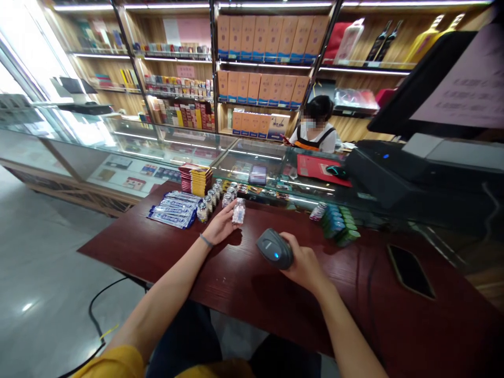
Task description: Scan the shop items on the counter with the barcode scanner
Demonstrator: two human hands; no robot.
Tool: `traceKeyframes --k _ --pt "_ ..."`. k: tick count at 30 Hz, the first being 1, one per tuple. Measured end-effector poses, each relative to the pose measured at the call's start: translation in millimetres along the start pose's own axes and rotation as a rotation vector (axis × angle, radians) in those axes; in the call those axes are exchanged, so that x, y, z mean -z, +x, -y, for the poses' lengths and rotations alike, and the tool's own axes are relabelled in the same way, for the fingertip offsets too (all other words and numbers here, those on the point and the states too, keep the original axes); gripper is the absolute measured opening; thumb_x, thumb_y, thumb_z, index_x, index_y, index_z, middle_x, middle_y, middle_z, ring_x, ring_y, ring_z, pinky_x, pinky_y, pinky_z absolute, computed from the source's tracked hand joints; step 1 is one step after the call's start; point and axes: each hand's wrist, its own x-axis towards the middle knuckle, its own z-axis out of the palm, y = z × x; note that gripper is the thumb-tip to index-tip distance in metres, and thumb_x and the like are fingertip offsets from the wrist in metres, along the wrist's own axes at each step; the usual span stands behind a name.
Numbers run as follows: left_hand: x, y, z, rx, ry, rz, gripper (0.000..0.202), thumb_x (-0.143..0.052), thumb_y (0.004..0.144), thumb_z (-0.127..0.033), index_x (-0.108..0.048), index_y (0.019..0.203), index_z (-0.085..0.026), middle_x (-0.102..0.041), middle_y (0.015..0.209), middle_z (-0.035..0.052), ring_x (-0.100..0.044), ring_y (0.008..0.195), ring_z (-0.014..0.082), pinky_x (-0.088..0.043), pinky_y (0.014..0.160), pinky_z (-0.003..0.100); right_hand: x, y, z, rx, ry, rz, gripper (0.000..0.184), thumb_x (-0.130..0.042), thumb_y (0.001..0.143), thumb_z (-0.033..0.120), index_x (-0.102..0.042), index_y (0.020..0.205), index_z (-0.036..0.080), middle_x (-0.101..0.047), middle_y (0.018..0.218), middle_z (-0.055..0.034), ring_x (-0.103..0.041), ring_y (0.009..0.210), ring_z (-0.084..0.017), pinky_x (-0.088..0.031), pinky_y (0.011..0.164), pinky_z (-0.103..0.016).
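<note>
Head view:
1. Left hand (219, 224) gripping a clear plastic bottle (238, 212), fingers closed around it, upright over the dark red counter (129, 247);
2. Right hand (304, 264) clasping a black barcode scanner (274, 249), fingers wrapped firmly around its body;
3. Similar bottles (212, 195) standing in a row just beside the left hand, near blue blister packs (172, 209).

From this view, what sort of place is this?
Likely a small retail shop selling packaged goods: a glass display counter, lit shelves of boxes and bottles, and a barcode scanner in the right hand.
</note>
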Motion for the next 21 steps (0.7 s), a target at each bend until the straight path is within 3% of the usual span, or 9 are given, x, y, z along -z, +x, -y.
traceKeyframes --k 2,6,8,14,17,21 --pt "-0.1 0.1 0.0 0.001 0.012 -0.004 0.057 -0.073 0.086 -0.039 -0.058 0.14 -0.034 -0.069 0.124 0.0073 -0.068 0.092 0.0184 -0.056 0.084 0.038 -0.3 0.5 1.8 0.033 0.002 0.04 0.068 -0.065 0.071 0.02 -0.04 0.134 0.023 -0.077 0.088 -0.0017 -0.075 0.071 -0.025 -0.045 0.06 -0.027" --pt "0.5 0.6 1.3 -0.016 0.074 0.002 0.05 -0.067 0.09 -0.043 -0.061 0.138 -0.031 -0.068 0.127 0.0094 -0.068 0.1 0.0223 -0.056 0.087 0.042 -1.3 -0.3 -0.4 0.065 -0.101 0.049 0.039 -0.064 0.069 0.021 -0.052 0.107 0.024 -0.074 0.074 -0.003 -0.074 0.065 -0.028 -0.038 0.055 -0.027" --pt "1.5 1.3 2.9 -0.029 0.068 0.017 0.049 -0.067 0.09 -0.042 -0.061 0.137 -0.031 -0.066 0.132 0.0095 -0.067 0.105 0.0231 -0.056 0.089 0.042 -1.2 -1.2 -1.8 0.072 -0.099 0.038 0.034 -0.064 0.07 0.022 -0.052 0.102 0.024 -0.074 0.072 -0.0034 -0.074 0.064 -0.028 -0.037 0.054 -0.027" --pt "-0.5 0.5 1.6 -0.006 0.062 -0.007 0.064 -0.075 0.085 -0.041 -0.052 0.145 -0.037 -0.068 0.129 0.0071 -0.069 0.097 0.0194 -0.057 0.086 0.039 1.0 -1.5 -2.4 0.022 -0.008 0.037 0.053 -0.063 0.072 0.022 -0.046 0.122 0.025 -0.075 0.083 -0.0024 -0.075 0.07 -0.027 -0.042 0.058 -0.027" --pt "-3.4 -1.4 -0.5 -0.017 0.01 -0.028 0.066 -0.078 0.083 -0.037 -0.052 0.143 -0.038 -0.065 0.133 0.0059 -0.068 0.1 0.018 -0.057 0.089 0.038 1.9 -0.8 -3.8 -0.002 -0.012 0.026 0.055 -0.064 0.072 0.023 -0.045 0.123 0.026 -0.076 0.083 -0.0028 -0.076 0.071 -0.029 -0.043 0.059 -0.028" --pt "-5.4 -0.5 4.1 -0.009 0.014 -0.068 0.056 -0.085 0.075 -0.033 -0.064 0.126 -0.026 -0.069 0.122 0.0071 -0.068 0.096 0.0164 -0.056 0.087 0.034 3.1 -0.8 -7.0 -0.02 -0.008 -0.006 0.05 -0.064 0.074 0.026 -0.047 0.121 0.026 -0.076 0.081 -0.0026 -0.076 0.071 -0.03 -0.044 0.058 -0.028"
